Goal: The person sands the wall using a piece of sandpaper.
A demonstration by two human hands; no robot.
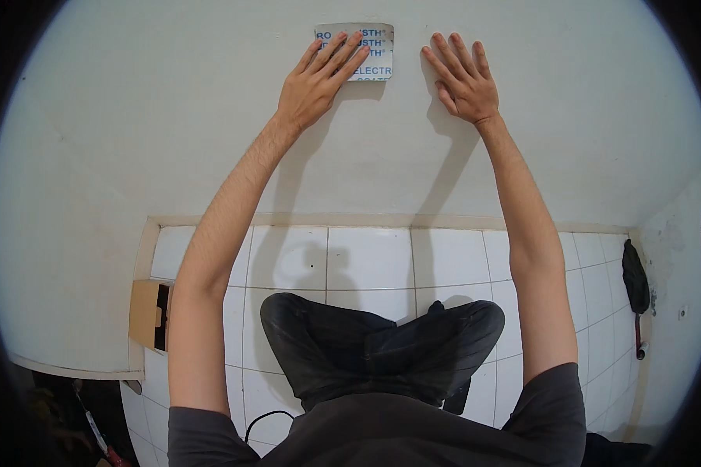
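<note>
A small square sheet (377, 63), silvery with blue printed writing, lies against the white wall (362, 157) near the top. My left hand (318, 79) rests over its left part with fingers spread, pressing flat on it; the left fingers cover some of the print. To the right of the sheet, apart from it, my right hand (464, 79) is spread against the bare wall with nothing in it. The thumb of my left hand is hidden or hard to make out.
White floor tiles (369, 257) meet the wall below my forearms. A cardboard box (146, 315) stands at the left, a folded dark umbrella (635, 280) leans at the right wall. My crossed legs are beneath me, with a black cable (266, 414) beside them.
</note>
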